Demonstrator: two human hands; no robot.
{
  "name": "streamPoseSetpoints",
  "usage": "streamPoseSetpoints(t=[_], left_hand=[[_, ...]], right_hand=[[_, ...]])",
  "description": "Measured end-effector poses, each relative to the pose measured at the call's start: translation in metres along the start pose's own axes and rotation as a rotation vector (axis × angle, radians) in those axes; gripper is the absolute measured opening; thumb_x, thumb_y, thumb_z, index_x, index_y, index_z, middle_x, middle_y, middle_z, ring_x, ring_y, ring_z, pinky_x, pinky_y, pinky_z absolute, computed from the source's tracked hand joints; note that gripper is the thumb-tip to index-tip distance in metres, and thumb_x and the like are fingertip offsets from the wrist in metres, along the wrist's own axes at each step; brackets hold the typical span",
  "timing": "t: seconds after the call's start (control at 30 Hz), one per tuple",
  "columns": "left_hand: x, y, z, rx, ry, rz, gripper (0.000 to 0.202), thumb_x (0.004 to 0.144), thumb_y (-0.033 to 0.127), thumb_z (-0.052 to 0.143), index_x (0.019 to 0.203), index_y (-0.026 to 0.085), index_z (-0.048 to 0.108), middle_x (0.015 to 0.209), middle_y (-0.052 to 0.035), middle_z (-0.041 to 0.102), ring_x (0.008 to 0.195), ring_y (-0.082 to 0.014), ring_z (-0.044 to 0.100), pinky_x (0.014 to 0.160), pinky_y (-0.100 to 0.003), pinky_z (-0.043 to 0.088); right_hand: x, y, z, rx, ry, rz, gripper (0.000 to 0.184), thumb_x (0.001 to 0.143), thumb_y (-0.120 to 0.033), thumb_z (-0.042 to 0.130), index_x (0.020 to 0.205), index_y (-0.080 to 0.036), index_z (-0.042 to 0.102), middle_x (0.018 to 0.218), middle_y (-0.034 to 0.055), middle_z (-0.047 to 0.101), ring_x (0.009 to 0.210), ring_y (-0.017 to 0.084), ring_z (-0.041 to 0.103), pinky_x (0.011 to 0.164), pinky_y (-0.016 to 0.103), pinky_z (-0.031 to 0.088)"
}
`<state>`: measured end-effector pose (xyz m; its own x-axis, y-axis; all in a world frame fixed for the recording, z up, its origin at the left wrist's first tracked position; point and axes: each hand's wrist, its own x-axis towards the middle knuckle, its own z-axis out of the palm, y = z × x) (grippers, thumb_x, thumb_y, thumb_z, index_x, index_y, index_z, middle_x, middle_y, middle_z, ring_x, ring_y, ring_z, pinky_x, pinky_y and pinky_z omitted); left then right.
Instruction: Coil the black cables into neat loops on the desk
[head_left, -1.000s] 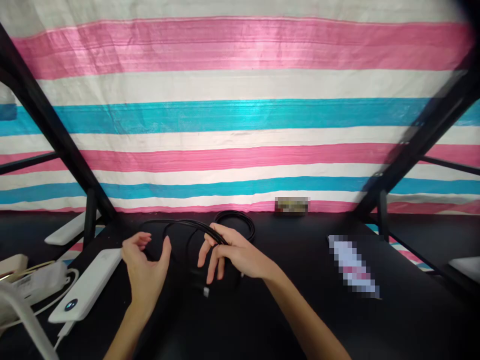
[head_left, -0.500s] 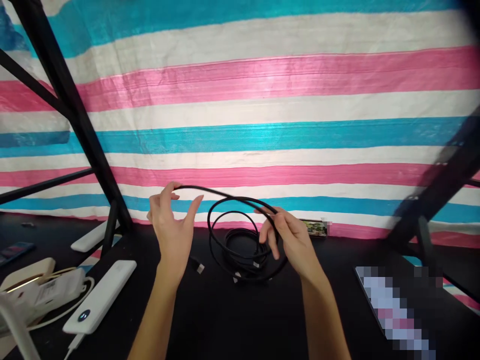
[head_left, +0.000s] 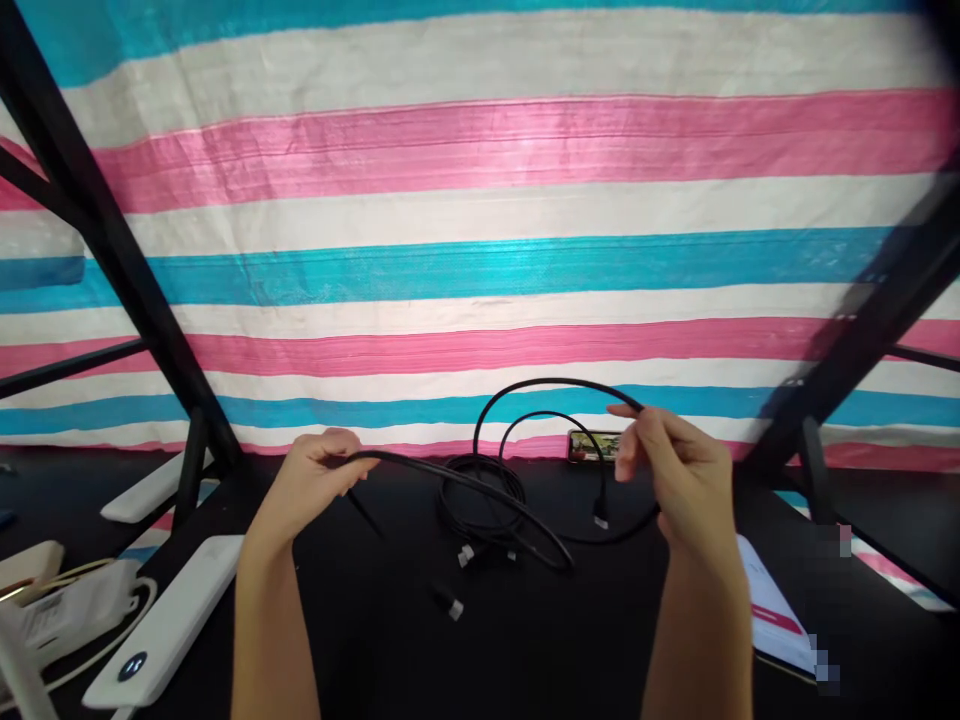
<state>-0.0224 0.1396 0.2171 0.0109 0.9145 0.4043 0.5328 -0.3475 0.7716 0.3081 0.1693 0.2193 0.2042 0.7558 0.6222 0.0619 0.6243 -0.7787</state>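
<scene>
A black USB cable stretches in loose loops between my two hands. My left hand is closed round one stretch of it, thumb against fingers, with a short length hanging below. At the right, my right hand pinches the same looped cable between thumb and fingers. Under the loops a coiled black cable lies on the black table. Several USB plugs show there, one plug near my right hand and another plug at the front. Which plug belongs to which cable I cannot tell.
A white power bank and a white power strip with cords are at the left. One phone stands at the back; another phone lies by my right forearm. Black frame posts rise before a striped sheet.
My hands have moved apart, drawing the loops wider. The left hand has lowered and closed on the cable; the right has moved rightward. The view has shifted slightly.
</scene>
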Motion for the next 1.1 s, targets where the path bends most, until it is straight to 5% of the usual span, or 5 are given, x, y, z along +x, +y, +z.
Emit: streamPoseSetpoints(t=[0.13,0.33,0.53,0.83,1.1], left_hand=[[-0.002,0.023,0.019,-0.171,-0.261,-0.054,0.016,0.072,0.03,0.066,0.063,0.018,0.059,0.05,0.004,0.047,0.043,-0.0083,0.045,0.045,-0.021,0.035],[-0.001,0.036,0.04,-0.204,-0.139,-0.078,0.06,0.07,0.032,0.071,0.125,0.027,0.048,0.044,0.0137,0.029,0.036,-0.0066,0.033,0.044,-0.019,0.033],[0.006,0.024,0.039,0.021,0.139,0.038,0.031,0.074,0.038,0.061,0.052,0.018,0.056,0.045,0.0038,0.037,0.043,-0.0081,0.033,0.041,-0.023,0.024],[0.011,0.027,0.054,0.118,0.125,0.14,0.025,0.077,0.029,0.054,0.056,0.018,0.061,0.047,0.0045,0.043,0.046,-0.0083,0.037,0.046,-0.021,0.029],[0.012,0.026,0.062,0.048,0.239,0.108,0.02,0.075,0.028,0.056,0.062,0.017,0.066,0.048,0.0041,0.045,0.046,-0.0078,0.036,0.046,-0.021,0.029]], right_hand=[[-0.01,-0.012,0.012,-0.068,-0.104,-0.008,0.035,0.089,-0.041,0.055,0.063,-0.019,0.063,0.046,-0.0017,0.051,0.043,0.01,0.053,0.041,0.022,0.044],[-0.028,-0.029,0.044,0.035,-0.338,0.042,0.027,0.09,-0.036,0.053,0.086,-0.018,0.073,0.049,-0.0021,0.055,0.038,0.008,0.049,0.038,0.021,0.042],[-0.038,-0.028,0.06,0.244,-0.629,0.145,0.033,0.089,-0.044,0.053,0.101,-0.02,0.072,0.058,-0.0012,0.06,0.043,0.008,0.054,0.042,0.019,0.043],[-0.023,0.037,0.091,0.019,-0.707,0.14,0.035,0.091,-0.044,0.05,0.117,-0.024,0.062,0.124,0.0062,0.059,0.116,0.018,0.052,0.099,0.033,0.041],[-0.042,0.057,0.11,-0.197,-1.35,0.209,0.035,0.078,-0.053,0.062,0.084,-0.018,0.066,0.077,-0.0007,0.064,0.072,0.014,0.059,0.069,0.025,0.045]])
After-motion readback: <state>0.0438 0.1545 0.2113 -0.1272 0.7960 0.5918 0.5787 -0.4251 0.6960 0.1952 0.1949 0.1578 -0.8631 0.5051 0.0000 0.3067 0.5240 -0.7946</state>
